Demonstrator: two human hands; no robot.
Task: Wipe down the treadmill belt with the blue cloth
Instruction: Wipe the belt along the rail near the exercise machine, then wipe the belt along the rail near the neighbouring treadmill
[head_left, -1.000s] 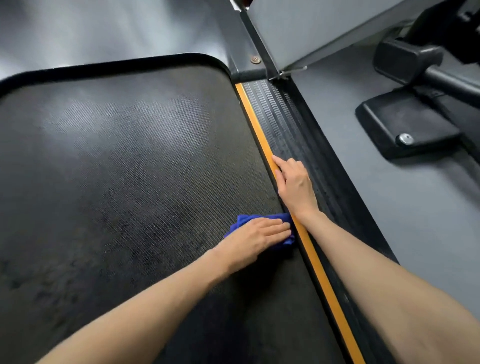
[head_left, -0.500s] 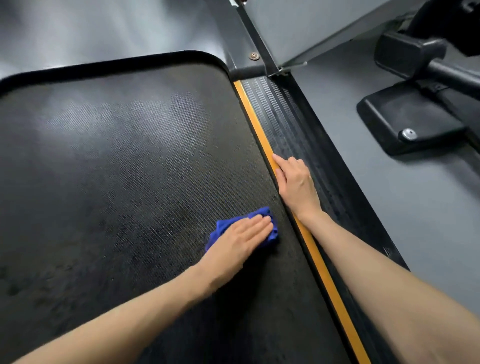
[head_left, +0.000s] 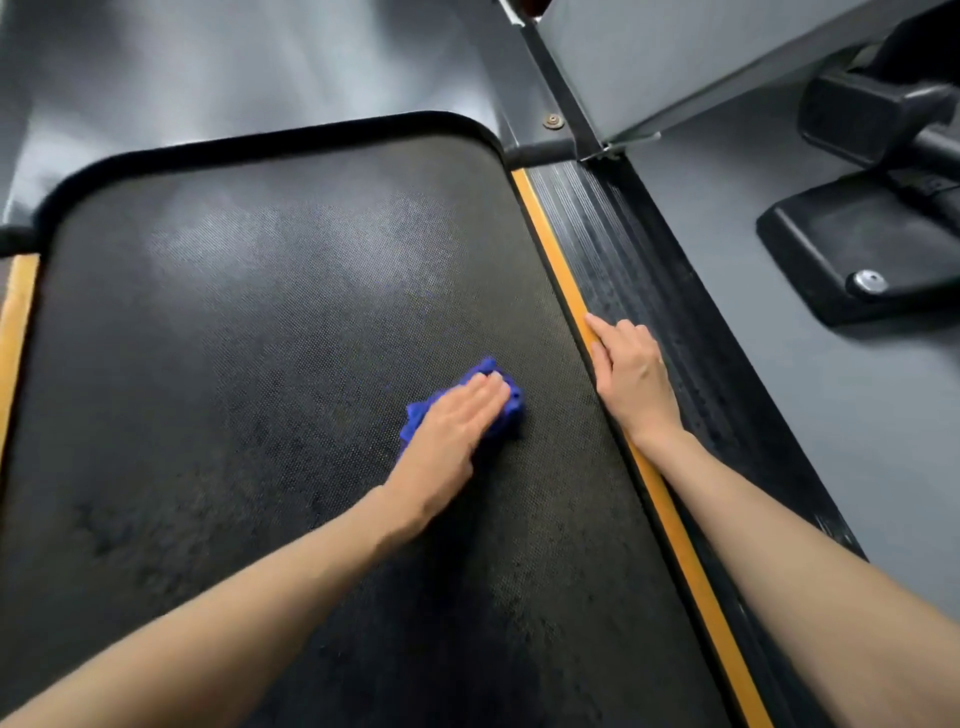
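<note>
While the left hand (head_left: 451, 427) presses flat w/ straight fingers on the crumpled blue cloth (head_left: 506, 402), mid-right on the black textured treadmill belt (head_left: 249, 338), the right hand (head_left: 631, 376) rests on the orange edge strip (head_left: 558, 265), fingers loosely curled, holding nothing.

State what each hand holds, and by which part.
Nothing is gripped. The left hand presses flat on top of the blue cloth; the right hand rests on the orange strip.
</note>
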